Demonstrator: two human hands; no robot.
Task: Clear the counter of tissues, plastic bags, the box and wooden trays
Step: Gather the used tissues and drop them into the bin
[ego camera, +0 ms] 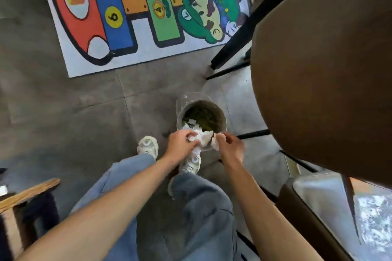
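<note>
Above the near rim of the small round bin (201, 115) on the grey floor, the left hand (180, 143) grips crumpled white tissues (203, 136), and the right hand (230, 146) pinches another white piece beside them.

A bin (201, 116) is set on the floor (63, 112) ahead of two shoes (147, 146), beside the bench (322, 70) at right. Tissues (201, 137) are held over its near rim, seemingly, between the left hand (180, 143) and right hand (230, 147). A mat (135, 17) is spread beyond.
</note>
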